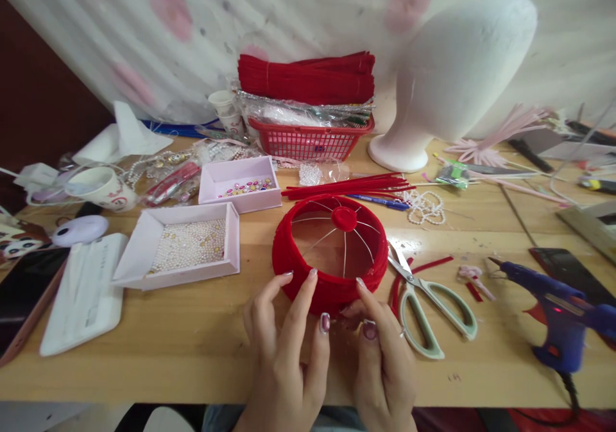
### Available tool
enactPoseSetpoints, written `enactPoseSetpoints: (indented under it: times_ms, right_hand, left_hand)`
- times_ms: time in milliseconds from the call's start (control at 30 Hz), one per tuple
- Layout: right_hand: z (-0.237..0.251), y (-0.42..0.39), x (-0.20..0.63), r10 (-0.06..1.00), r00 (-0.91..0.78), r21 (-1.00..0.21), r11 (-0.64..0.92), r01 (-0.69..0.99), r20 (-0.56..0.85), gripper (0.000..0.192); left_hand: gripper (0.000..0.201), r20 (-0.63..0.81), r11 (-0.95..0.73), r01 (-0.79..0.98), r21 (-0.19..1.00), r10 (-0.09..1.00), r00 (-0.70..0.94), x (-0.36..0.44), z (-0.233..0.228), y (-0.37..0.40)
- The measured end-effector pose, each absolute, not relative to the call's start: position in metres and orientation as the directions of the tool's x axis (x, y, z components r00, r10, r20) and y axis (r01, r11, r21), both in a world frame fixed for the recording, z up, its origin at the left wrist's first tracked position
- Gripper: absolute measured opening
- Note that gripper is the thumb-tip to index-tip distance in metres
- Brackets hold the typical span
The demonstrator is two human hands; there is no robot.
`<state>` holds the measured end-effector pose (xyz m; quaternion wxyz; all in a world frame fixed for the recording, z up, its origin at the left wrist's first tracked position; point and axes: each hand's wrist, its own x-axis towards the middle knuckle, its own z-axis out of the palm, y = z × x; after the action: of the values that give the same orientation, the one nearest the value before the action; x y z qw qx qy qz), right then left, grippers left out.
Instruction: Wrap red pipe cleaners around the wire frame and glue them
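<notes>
A red ring frame [330, 252] wrapped in fuzzy wire sits on the wooden table [192, 342], near its front edge, with thin wire spokes meeting at a red hub. The left hand [283, 348] rests spread fingertips against the ring's near wall, steadying it. The right hand [382, 348] touches the same wall lower down, fingers loosely apart, seemingly pressing the wrap flat. Scissors [428, 303] lie just right of the ring, a glue gun [558, 316] farther right, within easy reach. A tray of pearls [185, 246] waits on the left.
</notes>
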<state>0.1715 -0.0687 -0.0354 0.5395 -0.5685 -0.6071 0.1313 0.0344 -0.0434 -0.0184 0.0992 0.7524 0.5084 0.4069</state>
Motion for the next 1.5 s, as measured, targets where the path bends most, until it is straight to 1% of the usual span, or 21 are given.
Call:
enactPoseSetpoints:
  times_ms: [167,267,367,400,500,567,633,700,800,867,967,1033,1133,1233,1333,1433,1500]
  right_hand:
    - [-0.034,-0.068,0.171,0.825,0.224,-0.761,0.327,0.561,0.519,0.049]
    - [-0.033,-0.067,0.171,0.821,0.23,-0.757,0.322,0.569,0.523,0.049]
    - [-0.035,-0.069,0.172,0.831,0.22,-0.764,0.32,0.56,0.51,0.05]
    - [-0.036,-0.069,0.172,0.835,0.218,-0.769,0.321,0.552,0.505,0.051]
    - [-0.038,-0.072,0.171,0.833,0.216,-0.78,0.34,0.525,0.509,0.051]
    - [-0.038,-0.072,0.17,0.815,0.216,-0.774,0.375,0.51,0.537,0.05]
    - [-0.036,-0.072,0.17,0.79,0.214,-0.758,0.416,0.502,0.575,0.049]
    - [-0.034,-0.073,0.17,0.768,0.226,-0.745,0.432,0.507,0.599,0.045]
    - [-0.031,-0.078,0.172,0.747,0.243,-0.73,0.433,0.529,0.619,0.039]
    - [-0.029,-0.085,0.172,0.74,0.276,-0.741,0.418,0.526,0.613,0.034]
    - [-0.024,-0.097,0.169,0.721,0.355,-0.773,0.392,0.499,0.595,0.019]
    - [-0.017,-0.104,0.165,0.716,0.376,-0.783,0.388,0.486,0.588,0.015]
    - [-0.004,-0.109,0.16,0.737,0.338,-0.781,0.401,0.478,0.585,0.019]
    - [0.002,-0.112,0.158,0.757,0.276,-0.768,0.424,0.48,0.592,0.025]
    - [0.001,-0.114,0.158,0.763,0.246,-0.758,0.439,0.482,0.598,0.03]
    - [-0.001,-0.117,0.163,0.752,0.279,-0.772,0.444,0.455,0.598,0.039]
    - [0.0,-0.119,0.169,0.741,0.311,-0.783,0.45,0.429,0.596,0.046]
  left_hand:
    - [0.049,0.534,-0.471,0.668,0.576,0.836,0.128,0.035,-0.017,-0.041]
    - [0.04,0.57,-0.48,0.59,0.649,0.82,0.04,0.031,-0.014,-0.036]
    - [0.016,0.586,-0.474,0.467,0.747,0.8,-0.127,0.021,-0.009,-0.027]
    - [0.011,0.579,-0.475,0.417,0.775,0.798,-0.166,0.017,-0.008,-0.025]
    - [0.016,0.545,-0.501,0.226,0.835,0.81,-0.219,0.006,-0.007,-0.018]
    - [0.012,0.512,-0.504,0.093,0.859,0.832,-0.215,0.001,-0.007,-0.016]
    - [0.01,0.482,-0.488,0.012,0.873,0.856,-0.189,0.0,-0.007,-0.016]
    - [0.014,0.422,-0.435,-0.068,0.898,0.894,-0.152,0.001,-0.005,-0.018]
    - [0.024,0.204,-0.22,-0.266,0.938,0.975,-0.085,0.006,-0.001,-0.023]
    - [0.031,0.095,-0.1,-0.348,0.932,0.995,-0.032,0.012,0.003,-0.028]
    - [0.044,0.07,-0.053,-0.375,0.925,0.997,0.032,0.024,0.012,-0.038]
    - [0.052,0.068,-0.027,-0.381,0.924,0.993,0.093,0.032,0.018,-0.047]
    - [0.06,0.08,-0.01,-0.355,0.935,0.98,0.185,0.041,0.019,-0.06]
    - [0.065,0.112,-0.038,-0.297,0.954,0.966,0.233,0.046,0.011,-0.072]
    - [0.061,0.152,-0.099,-0.237,0.966,0.965,0.215,0.05,0.005,-0.084]
    - [0.059,0.213,-0.179,-0.196,0.964,0.963,0.166,0.057,0.006,-0.094]
    - [0.057,0.25,-0.228,-0.138,0.964,0.953,0.17,0.062,0.01,-0.098]
